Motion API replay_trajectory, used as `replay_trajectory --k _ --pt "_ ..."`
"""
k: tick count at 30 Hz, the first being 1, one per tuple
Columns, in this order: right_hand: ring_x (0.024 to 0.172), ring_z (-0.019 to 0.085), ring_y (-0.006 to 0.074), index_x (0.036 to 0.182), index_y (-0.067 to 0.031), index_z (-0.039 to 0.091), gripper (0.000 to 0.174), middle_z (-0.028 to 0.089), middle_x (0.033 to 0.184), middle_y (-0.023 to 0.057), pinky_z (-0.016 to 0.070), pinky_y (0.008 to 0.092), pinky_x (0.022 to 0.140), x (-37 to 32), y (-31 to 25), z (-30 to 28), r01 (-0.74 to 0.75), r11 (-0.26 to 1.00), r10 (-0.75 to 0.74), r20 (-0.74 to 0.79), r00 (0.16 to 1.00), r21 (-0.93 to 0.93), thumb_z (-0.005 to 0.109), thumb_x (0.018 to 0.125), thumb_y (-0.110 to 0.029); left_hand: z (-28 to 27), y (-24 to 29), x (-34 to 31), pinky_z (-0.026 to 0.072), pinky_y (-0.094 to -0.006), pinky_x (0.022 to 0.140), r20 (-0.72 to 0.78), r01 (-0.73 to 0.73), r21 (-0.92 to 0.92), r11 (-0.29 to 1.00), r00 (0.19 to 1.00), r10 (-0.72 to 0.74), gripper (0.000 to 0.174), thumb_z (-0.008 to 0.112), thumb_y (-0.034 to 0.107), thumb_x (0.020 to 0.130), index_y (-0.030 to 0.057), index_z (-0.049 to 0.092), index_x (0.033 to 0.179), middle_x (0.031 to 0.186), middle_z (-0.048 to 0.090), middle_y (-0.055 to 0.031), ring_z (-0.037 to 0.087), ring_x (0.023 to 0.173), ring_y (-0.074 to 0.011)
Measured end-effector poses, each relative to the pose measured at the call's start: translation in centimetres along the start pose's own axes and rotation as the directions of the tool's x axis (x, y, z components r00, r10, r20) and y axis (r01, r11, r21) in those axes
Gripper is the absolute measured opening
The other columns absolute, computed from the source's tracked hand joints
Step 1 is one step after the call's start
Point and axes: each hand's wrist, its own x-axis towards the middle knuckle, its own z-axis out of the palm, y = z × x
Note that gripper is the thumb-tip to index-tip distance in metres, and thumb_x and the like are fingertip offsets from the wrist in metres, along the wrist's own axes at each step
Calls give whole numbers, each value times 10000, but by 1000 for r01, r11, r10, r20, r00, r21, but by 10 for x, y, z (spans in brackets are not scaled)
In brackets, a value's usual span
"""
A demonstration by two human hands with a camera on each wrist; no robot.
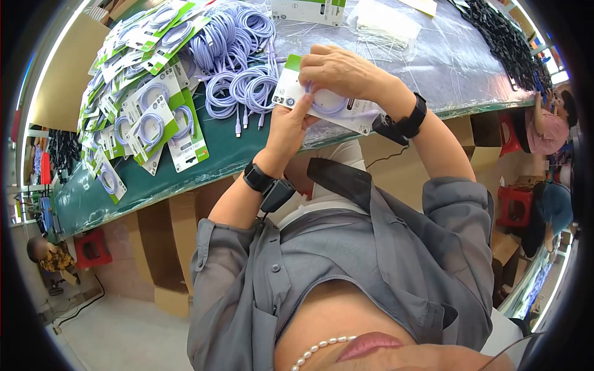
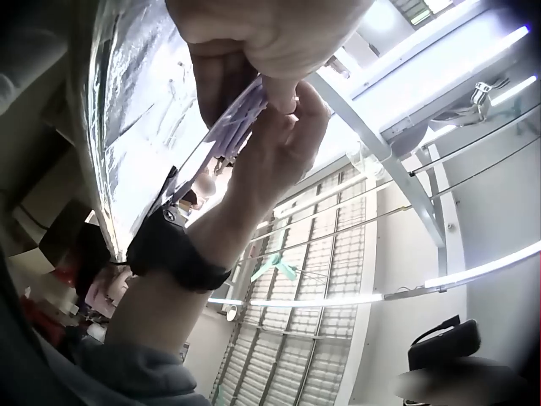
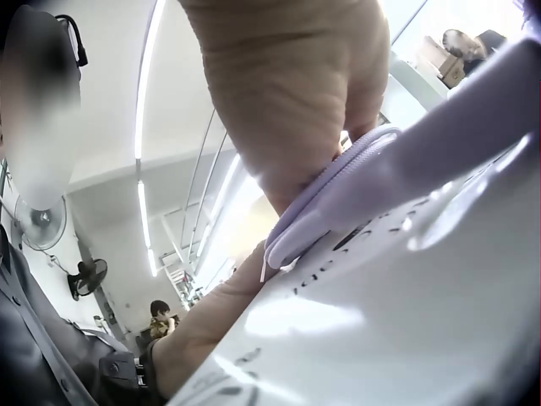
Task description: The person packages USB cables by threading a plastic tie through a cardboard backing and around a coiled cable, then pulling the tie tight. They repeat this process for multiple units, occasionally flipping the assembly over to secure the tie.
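Observation:
A white and green printed packaging card [image 1: 355,122] slants over the table's front edge, with a coiled lilac cable [image 1: 329,109] lying against its face. My left hand [image 1: 286,130] grips the card's lower left side, its thumb on the front beside the coil. From above, my right hand [image 1: 339,72] bends over the card, its curled fingers pinching at the top of the coil. Up close in the right wrist view, the lilac cable [image 3: 338,190] passes under the right hand [image 3: 292,85]. The right fingertips are mostly hidden behind the hand.
Left of the hands lies a heap of carded cables [image 1: 148,120]. Loose coiled lilac cables [image 1: 247,89] sit beside the card. Farther back are a bag of white ties [image 1: 387,28] and a black cable pile [image 1: 504,43]. The green table edge [image 1: 216,176] runs close to the body.

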Motion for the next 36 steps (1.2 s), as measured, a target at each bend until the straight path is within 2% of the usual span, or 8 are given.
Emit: replay_trajectory --k 6,9,12,14,19,23,30,36 --pt "902 523 211 885 -102 590 169 542 882 15 418 338 832 -2 -2 11 -47 998 45 -53 998 -47 652 753 -185 2 4 -7 532 -395 877 20 118 -101 988 993 -117 307 518 114 951 25 453 1238 1149 577 -103 611 1031 -230" --pt "943 530 222 926 -101 596 189 564 928 30 417 332 846 -5 -6 16 -194 970 198 11 980 -147 653 763 -176 1 2 -8 528 -401 879 55 161 -145 976 986 -154 319 517 101 949 19 439 1247 1162 571 -113 610 1028 -240" --pt "987 542 245 1005 -96 594 254 576 991 51 444 361 845 -14 -6 16 -175 980 161 -148 976 -91 654 775 -184 -2 -1 -7 516 -387 888 20 118 -68 991 993 -117 309 517 142 956 27 468 1239 1166 581 -106 607 1041 -231" --pt "1042 523 291 1102 -88 578 354 571 1065 95 429 383 900 -21 -17 3 -293 946 321 -304 897 136 672 776 -191 -3 1 -5 515 -381 885 -29 39 -69 997 999 -41 280 539 135 945 17 506 1197 1130 600 -101 611 1026 -223" --pt "1166 432 351 1300 14 432 812 462 1279 156 360 421 1008 -36 -43 23 -408 905 424 -277 862 118 786 631 -282 2 -5 -4 520 -355 835 -50 -38 -139 990 998 32 259 551 127 938 15 527 1171 1085 615 -85 618 955 -192" --pt "1156 420 326 1303 -7 453 752 472 1280 124 373 402 994 -31 -58 34 -449 883 468 -335 818 138 737 610 -84 12 -3 -10 517 -328 807 -48 5 -206 979 999 -15 250 538 113 943 53 525 1185 1101 607 -70 615 935 -171" --pt "1124 434 338 1274 -3 470 659 474 1238 161 375 408 973 -32 -66 47 -474 852 524 -317 791 225 690 656 -61 5 -7 -10 521 -328 803 -45 -30 -252 967 999 19 246 531 110 945 61 524 1186 1122 606 -75 619 946 -175" --pt "1113 439 314 1272 -125 502 683 480 1210 116 344 415 958 -49 -70 25 -448 878 475 -425 771 169 757 639 -117 5 6 -9 526 -355 841 -94 -10 -245 969 996 -14 258 540 117 941 32 514 1183 1132 605 -109 625 982 -225"
